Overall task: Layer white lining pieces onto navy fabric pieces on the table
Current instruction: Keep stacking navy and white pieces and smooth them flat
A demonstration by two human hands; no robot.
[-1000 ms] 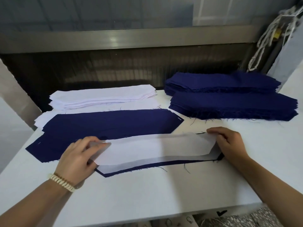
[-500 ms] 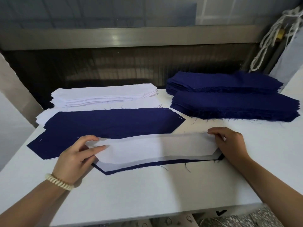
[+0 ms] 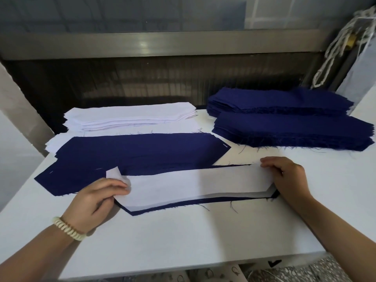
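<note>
Here hands (image 3: 95,198) (image 3: 286,178) pinch white lining (image 3: 193,182), seemingly resting on navy fabric (image 3: 183,206).

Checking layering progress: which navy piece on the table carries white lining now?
The nearest navy piece, only its front edge showing under the white lining; the navy piece behind lies bare.

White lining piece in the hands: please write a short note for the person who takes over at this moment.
Left hand pinches the left end of the white lining piece, its corner turned up. Right hand holds the right end.
The lining lies on a navy piece at the table front; navy shows along the near edge.
Behind: white lining stack, two navy stacks.
Done: lining laid on. Left: flatten the corner, line up the edges, then continue with the stacks.
</note>
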